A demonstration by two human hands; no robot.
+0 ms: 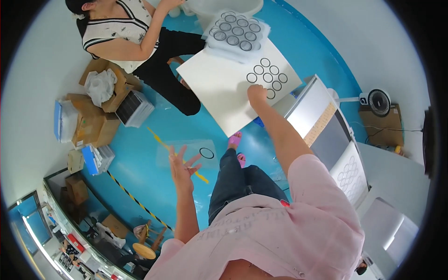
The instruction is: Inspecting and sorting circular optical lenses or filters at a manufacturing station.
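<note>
My left hand [183,167] is raised, some fingers spread, at the near edge of a clear plastic sheet [163,161]. One black ring [206,153] shows on that sheet. The ring looks larger than those on the table, so the sheet seems held up above the floor. Across the white tabletop [214,86], my right hand [256,94] is closed and low over the surface, beside a black-rimmed ring [270,94]. Its fingertips are hidden, so what they hold cannot be seen. Several similar rings [268,77] lie grouped just beyond it.
A stack of clear trays with dark rings [237,31] stands at the table's far end. A seated person [121,42] is at the far left. Cardboard boxes [100,128] line the left wall. A white cabinet [298,109] and a fan [378,101] stand at right.
</note>
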